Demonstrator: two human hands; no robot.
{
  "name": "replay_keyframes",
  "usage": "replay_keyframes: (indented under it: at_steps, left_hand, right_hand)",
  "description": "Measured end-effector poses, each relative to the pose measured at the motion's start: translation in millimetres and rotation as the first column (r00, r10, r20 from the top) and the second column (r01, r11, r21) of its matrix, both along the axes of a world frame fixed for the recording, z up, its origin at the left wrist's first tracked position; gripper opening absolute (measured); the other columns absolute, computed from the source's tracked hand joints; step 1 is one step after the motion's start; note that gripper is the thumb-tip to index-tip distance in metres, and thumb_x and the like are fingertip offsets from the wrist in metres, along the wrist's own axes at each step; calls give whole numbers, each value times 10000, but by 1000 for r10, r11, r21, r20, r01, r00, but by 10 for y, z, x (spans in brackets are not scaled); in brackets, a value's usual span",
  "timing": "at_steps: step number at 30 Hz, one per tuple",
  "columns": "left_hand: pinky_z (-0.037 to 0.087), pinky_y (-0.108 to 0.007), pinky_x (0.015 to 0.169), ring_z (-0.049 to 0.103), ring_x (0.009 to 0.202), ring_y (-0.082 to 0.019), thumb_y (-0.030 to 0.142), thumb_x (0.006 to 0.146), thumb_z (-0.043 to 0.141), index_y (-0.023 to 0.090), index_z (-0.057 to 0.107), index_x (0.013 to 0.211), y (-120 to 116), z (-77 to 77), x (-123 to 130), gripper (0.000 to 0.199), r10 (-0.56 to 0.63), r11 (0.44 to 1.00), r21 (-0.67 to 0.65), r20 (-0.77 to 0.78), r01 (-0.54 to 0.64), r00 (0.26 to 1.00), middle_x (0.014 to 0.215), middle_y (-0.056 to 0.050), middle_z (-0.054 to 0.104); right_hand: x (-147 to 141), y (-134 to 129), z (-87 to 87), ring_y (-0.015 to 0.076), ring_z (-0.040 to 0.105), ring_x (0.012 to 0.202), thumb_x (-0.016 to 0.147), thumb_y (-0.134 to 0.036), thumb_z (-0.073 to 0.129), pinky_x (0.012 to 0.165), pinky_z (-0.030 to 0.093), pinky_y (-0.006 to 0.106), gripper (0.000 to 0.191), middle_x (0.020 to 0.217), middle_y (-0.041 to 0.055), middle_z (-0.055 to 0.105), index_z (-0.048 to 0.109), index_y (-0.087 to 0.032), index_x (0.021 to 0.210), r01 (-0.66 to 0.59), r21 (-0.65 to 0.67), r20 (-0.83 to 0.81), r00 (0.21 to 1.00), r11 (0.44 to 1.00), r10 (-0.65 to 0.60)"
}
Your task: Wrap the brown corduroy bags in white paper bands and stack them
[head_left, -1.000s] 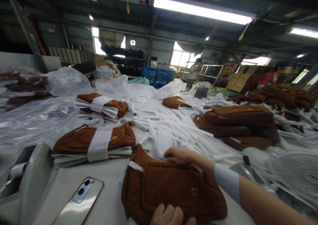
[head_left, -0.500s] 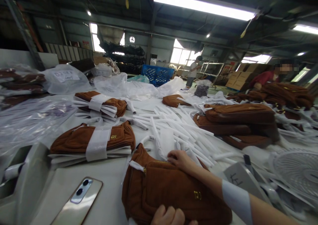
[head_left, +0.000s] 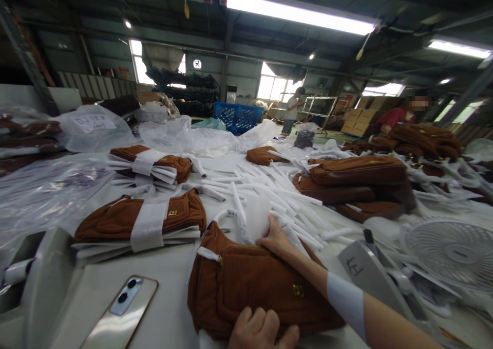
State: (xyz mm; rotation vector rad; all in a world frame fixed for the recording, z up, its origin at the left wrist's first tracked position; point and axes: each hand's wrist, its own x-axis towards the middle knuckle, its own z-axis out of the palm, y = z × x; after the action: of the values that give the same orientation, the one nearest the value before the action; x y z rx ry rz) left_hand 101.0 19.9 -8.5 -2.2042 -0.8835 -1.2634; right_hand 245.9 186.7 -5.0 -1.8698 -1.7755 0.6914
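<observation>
A brown corduroy bag (head_left: 258, 282) with a gold emblem and a white-wrapped zipper pull lies in front of me. At its lower edge my left hand (head_left: 262, 329) is closed, fingers curled against the bag; the fingertips are hidden. My right hand (head_left: 278, 238) reaches across the bag to its far edge. Its thumb and fingers are closed at the edge of a white paper strip (head_left: 257, 216) that stands up behind the bag. Left of it sits another brown bag (head_left: 111, 218), wrapped in a white band, on white sheets.
A phone (head_left: 123, 308) lies left of the bag. Grey tape dispensers (head_left: 50, 272) (head_left: 360, 267) stand on both sides, with a white fan (head_left: 454, 251) at right. Behind are white paper rolls (head_left: 285, 195) and stacked brown bags (head_left: 358, 171). Two people are farther back.
My right hand has moved from the bag's far edge up to the white strip, its thumb now raised against it. My left hand stays at the lower edge. The view has shifted slightly.
</observation>
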Motion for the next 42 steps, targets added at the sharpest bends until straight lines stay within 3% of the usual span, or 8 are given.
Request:
replay_keyframes:
  at_steps: [3, 5, 8, 11, 15, 23, 28, 42]
  left_hand:
    - [208, -331, 571, 421, 525, -157, 174, 929, 502, 292, 647, 884, -6, 16, -17, 193, -8, 1000, -20, 1, 8, 1000, 571, 32, 442]
    - [206, -334, 571, 423, 529, -158, 179, 939, 492, 288, 648, 872, -6, 29, -22, 202, -10, 1000, -24, 1, 10, 1000, 573, 30, 436]
    - [204, -334, 570, 416, 532, -155, 186, 953, 476, 283, 650, 871, -8, 41, -29, 215, -19, 999, -29, -4, 19, 1000, 582, 29, 433]
    - [201, -337, 569, 411, 539, -157, 187, 975, 428, 285, 656, 893, -22, 31, -33, 261, -26, 998, -51, -1, 26, 1000, 600, 23, 438]
    - [198, -341, 566, 405, 553, -161, 198, 986, 409, 297, 662, 932, -42, -6, -30, 277, -13, 995, -95, -6, 13, 1000, 632, 17, 445]
    - [216, -332, 575, 404, 586, -154, 220, 995, 386, 287, 653, 1017, -37, -22, -76, 276, -44, 990, -134, -92, 31, 995, 685, 11, 435]
    - [232, -329, 587, 424, 626, -150, 248, 1002, 395, 286, 637, 1069, -70, -12, -114, 254, -51, 980, -195, -141, 22, 989, 729, 9, 440]
    - [277, -316, 605, 441, 650, -144, 245, 1012, 365, 318, 637, 1116, -96, -47, -119, 300, -59, 977, -212, -184, 20, 981, 761, 9, 451]
  right_hand:
    - [72, -53, 84, 166, 584, 616, 677, -301, 732, 524, 402, 240, 235, 686, 27, 641, 673, -131, 829, -56, -104, 12, 998, 993, 58]
    - [162, -118, 144, 162, 572, 601, 767, -413, 678, 517, 383, 241, 271, 653, 26, 630, 661, -144, 748, -118, -95, 4, 993, 988, 119]
    - [304, -248, 267, 173, 589, 656, 892, -470, 551, 598, 416, 263, 358, 729, 53, 667, 678, -150, 793, -342, 2, 98, 935, 940, 340]
    - [375, -368, 434, 191, 607, 709, 958, -324, 445, 699, 437, 304, 313, 807, 83, 689, 710, -157, 951, -646, 12, 333, 723, 763, 606]
    - [351, -504, 567, 239, 641, 947, 898, -107, 410, 896, 446, 419, 457, 1091, 127, 694, 614, -217, 1292, -766, 45, 523, 565, 641, 638]
    - [277, -854, 246, 238, 588, 1208, 763, -19, 420, 1048, 469, 430, 597, 1273, 86, 651, 651, -210, 1279, -700, 378, 385, 714, 606, 584]
    - [303, -975, 211, 215, 636, 1152, 840, -67, 438, 1043, 505, 394, 496, 1220, 63, 681, 683, -228, 1239, -453, 434, 109, 885, 779, 453]
    - [495, -1196, 78, 197, 438, 1362, 881, -48, 396, 1149, 383, 404, 547, 1417, 79, 528, 567, -196, 1378, -634, 325, 127, 764, 702, 632]
